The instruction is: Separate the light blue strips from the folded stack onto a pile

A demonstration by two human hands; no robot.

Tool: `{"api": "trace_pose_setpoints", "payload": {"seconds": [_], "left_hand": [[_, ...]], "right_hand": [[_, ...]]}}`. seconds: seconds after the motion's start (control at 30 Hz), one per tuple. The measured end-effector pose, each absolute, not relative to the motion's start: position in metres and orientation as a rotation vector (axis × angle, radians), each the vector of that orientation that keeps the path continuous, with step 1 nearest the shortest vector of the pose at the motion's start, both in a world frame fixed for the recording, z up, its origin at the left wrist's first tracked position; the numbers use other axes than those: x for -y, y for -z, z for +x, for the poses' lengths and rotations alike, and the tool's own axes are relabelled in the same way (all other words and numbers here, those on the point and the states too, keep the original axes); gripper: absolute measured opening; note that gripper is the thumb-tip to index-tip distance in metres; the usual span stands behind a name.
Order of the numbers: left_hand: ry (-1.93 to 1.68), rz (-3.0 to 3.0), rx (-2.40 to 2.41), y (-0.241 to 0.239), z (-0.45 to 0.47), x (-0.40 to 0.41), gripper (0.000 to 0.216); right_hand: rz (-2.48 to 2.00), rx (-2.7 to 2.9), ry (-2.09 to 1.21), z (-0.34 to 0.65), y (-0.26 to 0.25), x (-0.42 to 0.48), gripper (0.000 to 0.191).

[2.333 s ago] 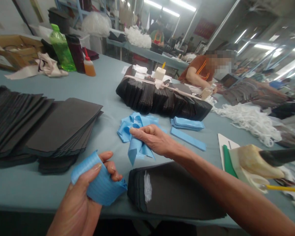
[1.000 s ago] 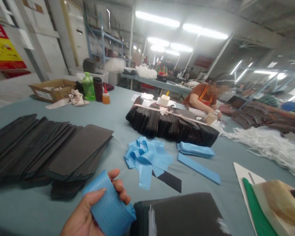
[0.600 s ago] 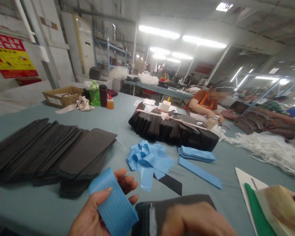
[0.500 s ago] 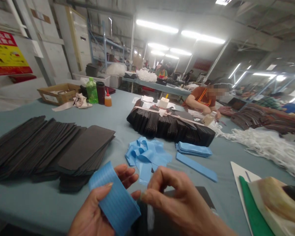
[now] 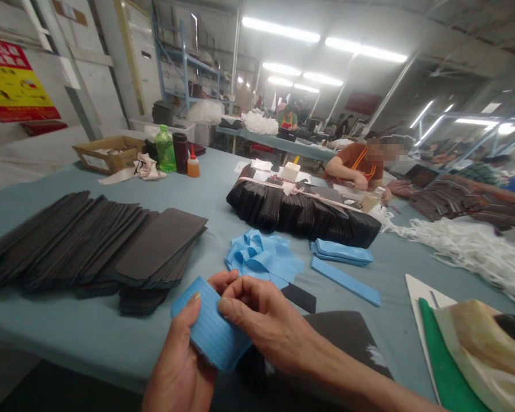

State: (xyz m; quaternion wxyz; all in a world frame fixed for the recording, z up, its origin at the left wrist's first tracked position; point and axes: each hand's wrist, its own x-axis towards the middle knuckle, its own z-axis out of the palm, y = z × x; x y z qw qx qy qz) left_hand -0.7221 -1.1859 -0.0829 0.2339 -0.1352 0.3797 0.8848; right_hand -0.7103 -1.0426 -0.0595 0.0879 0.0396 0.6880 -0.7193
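My left hand (image 5: pixel 181 366) grips a small stack of blue ribbed fabric strips (image 5: pixel 210 332), thumb on top. My right hand (image 5: pixel 261 320) rests on the same stack, its fingers curled and pinching at the top strip's edge. Under my hands lies a pile of dark flat pieces (image 5: pixel 347 343). Just beyond, a loose heap of light blue ribbon strips (image 5: pixel 261 257) lies on the table, with a single dark strip (image 5: pixel 298 297) beside it.
Fanned dark pieces (image 5: pixel 90 246) cover the table (image 5: pixel 47 332) on the left. A tied black bundle (image 5: pixel 300 214), folded blue strips (image 5: pixel 341 253) and a flat blue strip (image 5: pixel 345 280) lie ahead. White cord (image 5: pixel 467 252) at right. Bottles (image 5: pixel 166 150) and a box (image 5: pixel 107 153) far left. Another person (image 5: pixel 356 166) works opposite.
My right hand left the ribbon heap, dropped out of view, then came back onto the blue stack in my left hand. The camera has tilted up.
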Motion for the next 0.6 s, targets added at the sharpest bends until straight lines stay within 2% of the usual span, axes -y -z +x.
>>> {"api": "trace_pose_setpoints", "payload": {"seconds": [0.1,0.2,0.33,0.47,0.6], "left_hand": [[-2.352,-0.359,-1.153,0.09,-0.723,1.195,0.049],[-2.324,-0.203,-1.269,0.096,-0.722,1.205,0.044],[-2.275,-0.112,-1.789,0.094,-0.719,1.211,0.04],[-2.102,-0.215,-2.24,0.097,-0.717,1.212,0.039],[-2.169,-0.534,-2.08,0.105,-0.722,1.21,0.05]], "right_hand": [[0.182,-2.004,2.109,-0.714,0.064,1.043,0.051],[0.24,-1.846,2.218,-0.717,0.071,1.043,0.06],[0.33,-1.774,2.199,-0.717,0.077,1.046,0.071],[0.296,-2.021,2.06,-0.714,0.071,1.054,0.059],[0.265,-2.173,1.883,-0.709,0.064,1.065,0.033]]}}
